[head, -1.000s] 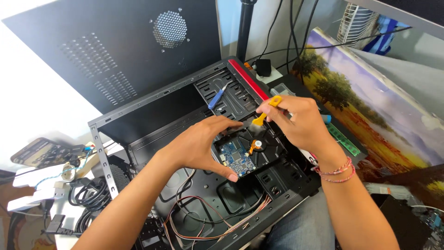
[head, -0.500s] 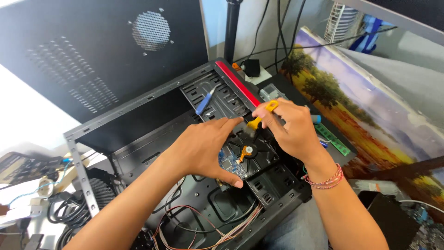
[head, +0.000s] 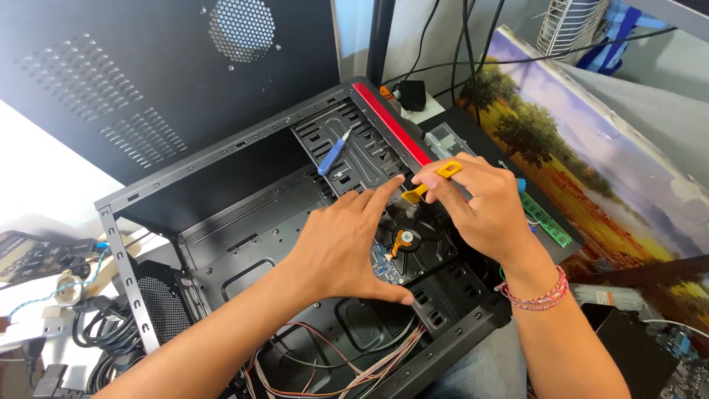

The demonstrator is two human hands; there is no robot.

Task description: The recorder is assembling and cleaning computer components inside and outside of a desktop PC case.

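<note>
2 bare hands work inside an open black computer case (head: 244,222) lying on its side, seen from above. The left hand (head: 343,247) reaches in from the lower left, forearm angled up toward the centre. Its palm faces down, fingers spread wide; the thumb stretches along the near edge of a hard drive (head: 413,247) and the index finger points up toward the drive's far corner, so the hand braces the drive in a wide span rather than closing around it. The drive sits circuit-board side up in the case's right-hand part, with a small orange ribbon patch at its middle.

The right hand (head: 484,210) comes in from the lower right, wrist bent down, a pink and red beaded bracelet (head: 533,295) around the wrist. Its thumb and fingers pinch the handle of a small yellow screwdriver (head: 430,182) — the tool slants down to the left, its tip near the left index fingertip above the drive's far edge.

A blue screwdriver (head: 332,154) lies loose on the case's perforated panel, well apart from both hands. Coloured wires (head: 347,369) trail along the case floor. A green memory stick (head: 545,219) rests just right of the case, beside a landscape painting (head: 591,162).
</note>
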